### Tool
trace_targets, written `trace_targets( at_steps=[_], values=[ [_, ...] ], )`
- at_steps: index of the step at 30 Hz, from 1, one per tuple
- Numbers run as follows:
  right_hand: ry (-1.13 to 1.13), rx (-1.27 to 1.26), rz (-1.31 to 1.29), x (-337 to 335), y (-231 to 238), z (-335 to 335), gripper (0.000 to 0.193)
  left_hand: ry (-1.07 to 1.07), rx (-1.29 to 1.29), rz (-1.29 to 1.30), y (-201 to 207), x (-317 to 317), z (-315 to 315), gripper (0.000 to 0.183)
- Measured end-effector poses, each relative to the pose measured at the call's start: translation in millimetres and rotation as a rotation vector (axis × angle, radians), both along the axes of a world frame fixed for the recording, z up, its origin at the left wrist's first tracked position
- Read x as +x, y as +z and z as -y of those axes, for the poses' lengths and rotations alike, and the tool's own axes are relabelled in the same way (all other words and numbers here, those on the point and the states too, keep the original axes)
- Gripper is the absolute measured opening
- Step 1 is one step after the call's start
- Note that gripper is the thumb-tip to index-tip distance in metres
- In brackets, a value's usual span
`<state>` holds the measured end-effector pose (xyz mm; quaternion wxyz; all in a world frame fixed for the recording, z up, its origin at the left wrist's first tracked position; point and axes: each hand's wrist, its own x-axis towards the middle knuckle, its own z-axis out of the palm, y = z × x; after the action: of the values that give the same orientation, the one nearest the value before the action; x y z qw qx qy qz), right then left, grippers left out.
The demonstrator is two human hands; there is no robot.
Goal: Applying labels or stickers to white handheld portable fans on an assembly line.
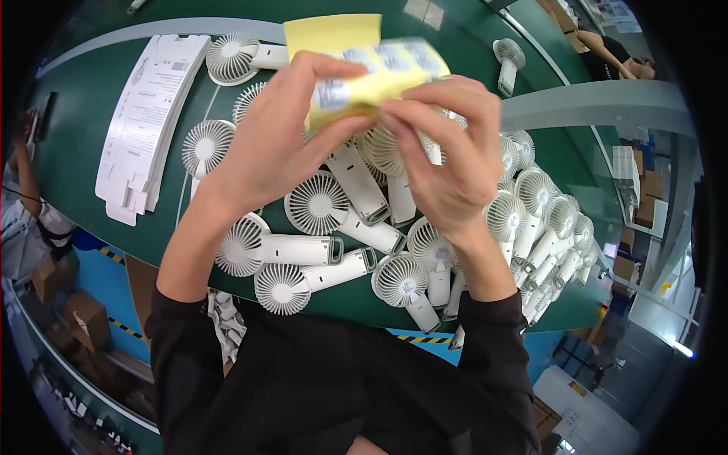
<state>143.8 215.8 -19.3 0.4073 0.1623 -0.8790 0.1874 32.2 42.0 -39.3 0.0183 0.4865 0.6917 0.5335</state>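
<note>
A yellow sheet of round, pale printed stickers [406, 61] is held up over the table, bent and slightly blurred. My left hand [277, 129] grips it at its left side, thumb below and fingers above. At the lower right edge of the sheet, the thumb and fingertips of my right hand [455, 152] are pinched together; whether a single sticker is between them is hidden. Beneath both hands lie several white handheld fans [318, 203] with round grilles, some pointing different ways and overlapping. One fan [402, 280] near the front edge has a round sticker at its grille centre.
A stack of flat white printed cartons [152, 121] lies on the green table [76, 152] at left. More fans [535, 189] crowd the right side, and a lone fan [509, 61] lies far right. A grey curved bar [599, 106] crosses at right. Other people are at both sides.
</note>
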Motion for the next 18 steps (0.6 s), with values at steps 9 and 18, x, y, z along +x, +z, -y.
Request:
trace_targets(
  at_steps=[9, 18],
  values=[
    [-0.064, -0.533, 0.431, 36.5, -11.6, -30.8, 0.013, 0.067, -0.254, -0.295, -23.8, -3.4, -24.2, 0.071],
    [-0.115, -0.641, 0.672, 37.5, -14.0, -37.0, 0.009, 0.081, -0.252, -0.185, -42.3, -10.2, -31.3, 0.068]
  ],
)
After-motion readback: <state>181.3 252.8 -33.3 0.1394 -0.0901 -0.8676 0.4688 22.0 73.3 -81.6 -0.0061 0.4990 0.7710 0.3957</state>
